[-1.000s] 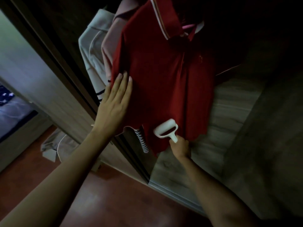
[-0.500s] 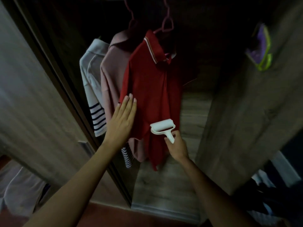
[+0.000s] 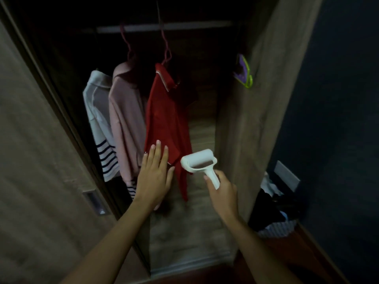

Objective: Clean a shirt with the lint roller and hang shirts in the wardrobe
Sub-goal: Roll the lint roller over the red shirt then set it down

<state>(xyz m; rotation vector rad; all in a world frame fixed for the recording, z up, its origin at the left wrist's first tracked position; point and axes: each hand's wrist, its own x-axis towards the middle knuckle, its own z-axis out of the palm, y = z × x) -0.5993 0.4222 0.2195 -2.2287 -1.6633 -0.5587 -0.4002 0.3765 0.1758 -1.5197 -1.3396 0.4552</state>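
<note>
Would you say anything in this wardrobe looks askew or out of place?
Mildly: the red polo shirt hangs twisted edge-on, its hem bunched to a point, unlike the pink shirt beside it. Clothes lie heaped outside the wardrobe.

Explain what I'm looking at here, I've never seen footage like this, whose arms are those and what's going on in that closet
There is no machine here. The picture comes from a wide-angle camera worn on a person's head, looking forward and down, so the two bare arms reaching in from the bottom are that person's own.

They stand at an open wooden wardrobe. Three shirts hang from its rail: a white shirt with dark striped cuffs, a pale pink shirt and a dark red collared shirt.

The left hand is flat, fingers straight, at the lower edge of the red shirt. The right hand grips the handle of a white plastic lint roller, whose drum sits by the shirt's hem; contact is hard to judge.

A purple and green item hangs on the wardrobe's side, and a pile of clothes lies lower right.
</note>
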